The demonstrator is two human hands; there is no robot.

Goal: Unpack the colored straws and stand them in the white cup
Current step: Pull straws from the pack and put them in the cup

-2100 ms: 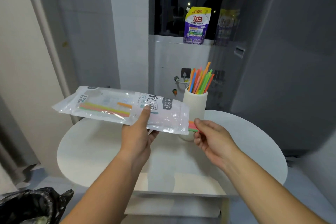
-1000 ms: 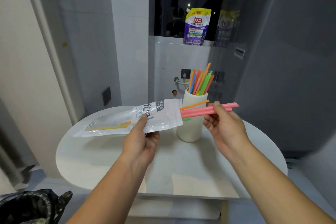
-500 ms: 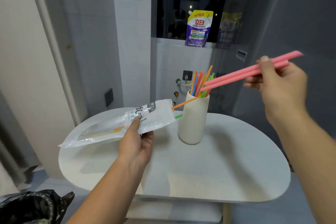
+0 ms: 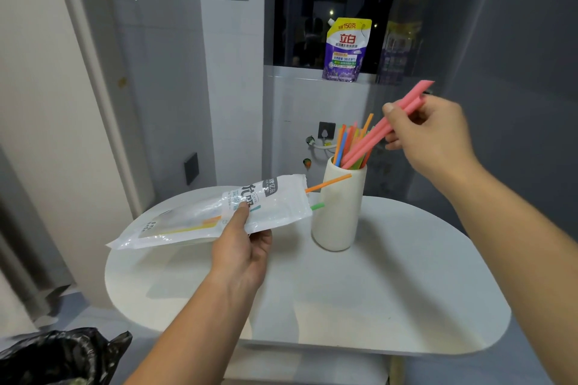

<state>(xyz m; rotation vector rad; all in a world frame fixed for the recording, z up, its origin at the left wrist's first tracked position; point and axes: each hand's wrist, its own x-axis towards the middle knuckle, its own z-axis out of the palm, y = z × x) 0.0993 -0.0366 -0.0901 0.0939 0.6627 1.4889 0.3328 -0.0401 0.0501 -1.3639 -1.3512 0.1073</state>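
Pink straws (image 4: 372, 137), pinched in the right hand (image 4: 431, 137), slant down with their lower ends inside the white cup (image 4: 337, 216) just below it. The left hand (image 4: 244, 253) grips the plastic packet (image 4: 194, 219) above the counter (image 4: 391, 291), and an orange straw (image 4: 328, 183) pokes out toward the cup.

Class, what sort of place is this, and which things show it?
Probably a home laundry or utility corner: a detergent pouch, a wall socket, and a small white table.
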